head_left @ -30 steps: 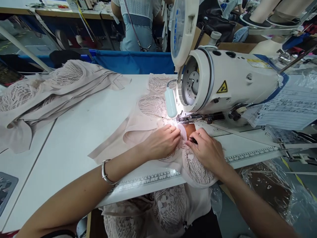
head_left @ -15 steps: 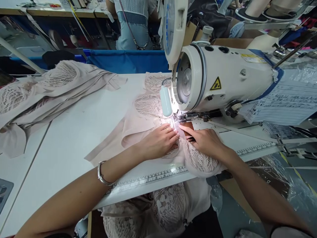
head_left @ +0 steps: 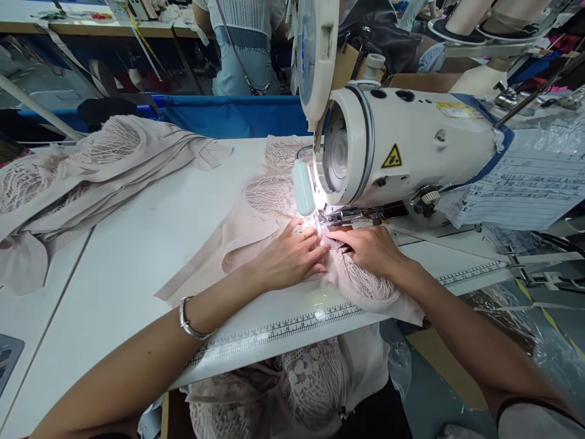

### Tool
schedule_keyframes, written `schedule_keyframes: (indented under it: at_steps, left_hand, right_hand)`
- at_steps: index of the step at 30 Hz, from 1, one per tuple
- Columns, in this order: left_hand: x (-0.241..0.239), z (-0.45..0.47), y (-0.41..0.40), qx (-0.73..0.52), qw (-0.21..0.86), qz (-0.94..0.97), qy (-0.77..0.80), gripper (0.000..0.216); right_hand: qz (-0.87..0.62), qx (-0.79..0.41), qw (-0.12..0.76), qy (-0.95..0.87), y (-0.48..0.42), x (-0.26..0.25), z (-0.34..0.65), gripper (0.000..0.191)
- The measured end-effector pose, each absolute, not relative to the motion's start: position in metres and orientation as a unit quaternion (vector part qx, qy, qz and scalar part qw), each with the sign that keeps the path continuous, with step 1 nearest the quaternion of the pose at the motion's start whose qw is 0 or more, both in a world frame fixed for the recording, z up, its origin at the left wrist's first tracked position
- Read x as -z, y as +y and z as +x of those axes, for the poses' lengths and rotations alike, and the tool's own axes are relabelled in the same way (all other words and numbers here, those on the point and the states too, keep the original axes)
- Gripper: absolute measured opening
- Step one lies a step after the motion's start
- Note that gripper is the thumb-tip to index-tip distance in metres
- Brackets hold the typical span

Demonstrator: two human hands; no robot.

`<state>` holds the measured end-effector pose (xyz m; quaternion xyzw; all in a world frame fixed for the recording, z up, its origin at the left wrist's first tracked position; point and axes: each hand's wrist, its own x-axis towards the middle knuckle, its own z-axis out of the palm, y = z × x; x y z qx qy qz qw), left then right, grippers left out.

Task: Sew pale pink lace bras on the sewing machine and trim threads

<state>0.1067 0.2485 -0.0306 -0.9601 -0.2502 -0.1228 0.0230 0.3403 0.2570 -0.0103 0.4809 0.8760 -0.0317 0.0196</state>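
Note:
A pale pink lace bra piece [head_left: 269, 194] lies on the white sewing table under the lit needle area of the sewing machine [head_left: 402, 137]. My left hand [head_left: 292, 256] rests flat on it left of the presser foot, fingers a little apart. Close to the foot, on the right, my right hand [head_left: 372, 247] presses the cloth with its forefinger. Its other fingers are curled round a small black pointed tool [head_left: 347, 248], mostly hidden. Gathered lace [head_left: 368, 281] bulges below my right hand and hangs over the table edge.
More pink lace pieces [head_left: 114, 158] are heaped on the left of the table. Others [head_left: 311, 378] lie in my lap. A printed ruler strip [head_left: 283, 329] follows the front edge. Written papers [head_left: 525, 177] hang at the right; a person [head_left: 244, 49] is beyond the blue cloth [head_left: 237, 116].
My right hand has shifted slightly left and up toward the foot, its fingers covering more of the black tool. My left fingers have spread a little. The gathered lace has moved slightly.

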Motion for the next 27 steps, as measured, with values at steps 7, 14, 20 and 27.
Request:
schedule_keyframes:
  at_steps: [7,14,20,27]
  left_hand:
    - [0.032,0.106,0.25,0.117,0.021,-0.957,-0.264,0.056]
    - [0.031,0.105,0.251,0.12,0.012,-0.953,-0.276,0.056]
    - [0.031,0.104,0.252,0.117,-0.005,-0.95,-0.291,0.052]
    - [0.03,0.108,0.251,0.108,-0.025,-0.951,-0.289,0.048]
  right_hand:
    - [0.474,0.019,0.006,0.88,0.26,0.013,0.344,0.071]
    - [0.449,0.018,-0.024,0.893,0.263,0.015,0.348,0.062]
    - [0.457,-0.01,0.003,0.89,0.268,0.013,0.347,0.062]
    - [0.509,-0.008,-0.008,0.861,0.252,0.013,0.362,0.036]
